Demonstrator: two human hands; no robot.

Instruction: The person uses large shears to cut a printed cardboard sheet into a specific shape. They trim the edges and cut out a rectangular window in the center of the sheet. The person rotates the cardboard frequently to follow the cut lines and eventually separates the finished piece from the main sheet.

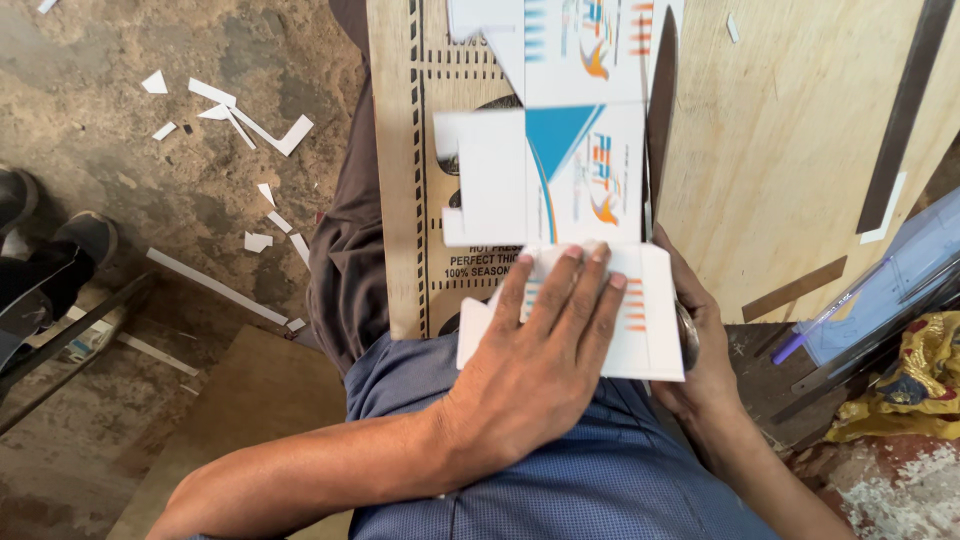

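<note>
From where I sit, the left hand (545,350) lies flat, fingers spread, pressing down a white printed card (580,250) on a plywood board (400,200) over the lap. The right hand (700,350) sits at the card's right edge, curled around something metal, can't tell what. Further right the desk (790,150) has a dark strip (905,110) and a pen (820,325). Paper scraps (250,125) litter the floor (120,60).

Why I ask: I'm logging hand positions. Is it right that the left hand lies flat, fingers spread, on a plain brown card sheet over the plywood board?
Not quite. In the head view the left hand lies flat on a white printed card sheet, not brown, over the plywood board.
</note>
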